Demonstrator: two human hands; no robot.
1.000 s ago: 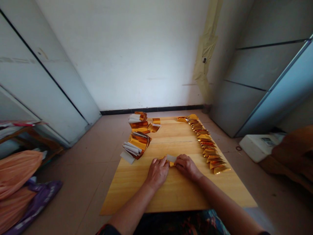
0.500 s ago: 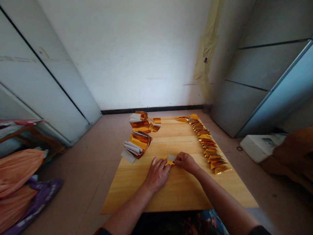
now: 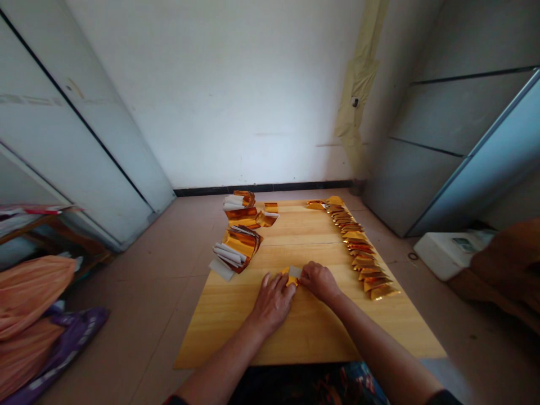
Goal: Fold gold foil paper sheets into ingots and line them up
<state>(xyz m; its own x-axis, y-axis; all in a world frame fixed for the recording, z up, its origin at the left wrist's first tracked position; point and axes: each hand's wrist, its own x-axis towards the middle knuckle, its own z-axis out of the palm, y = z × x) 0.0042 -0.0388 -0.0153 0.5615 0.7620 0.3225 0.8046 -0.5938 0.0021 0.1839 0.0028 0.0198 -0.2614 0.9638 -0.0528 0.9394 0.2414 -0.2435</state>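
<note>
Two bare hands work one small gold foil piece (image 3: 291, 277) at lower centre of the table, a white paper end (image 3: 295, 272) sticking up from it. Left hand (image 3: 272, 304) lies spread and palm-down, fingertips at the piece's left edge; pressing or just resting, cannot tell. Right hand (image 3: 319, 282) is curled, fingers closed on the piece's right side, apparently pinching it. Step in hand looks like folding: the piece seems part-creased, so the next move likely calls for one more firm fold, judging from the finished shapes nearby.

Pine board table (image 3: 304, 332) lies flat on the floor. Along its right edge runs a long overlapping row of folded gold triangles (image 3: 358, 253). Upper left of the board sit two fanned gold-and-white paper bundles (image 3: 238, 250), the nearer one on a white sheet (image 3: 220, 270), plus a few loose gold pieces (image 3: 266, 219) beside the farther one.

Beige floor tiles (image 3: 139, 281) surround the board. White wall (image 3: 219, 95) at top, with a tan tape strip (image 3: 358, 95). Grey panels stand on both sides. Lower left: orange cloth (image 3: 29, 298), purple bag (image 3: 71, 337). Right: white box (image 3: 447, 256).
</note>
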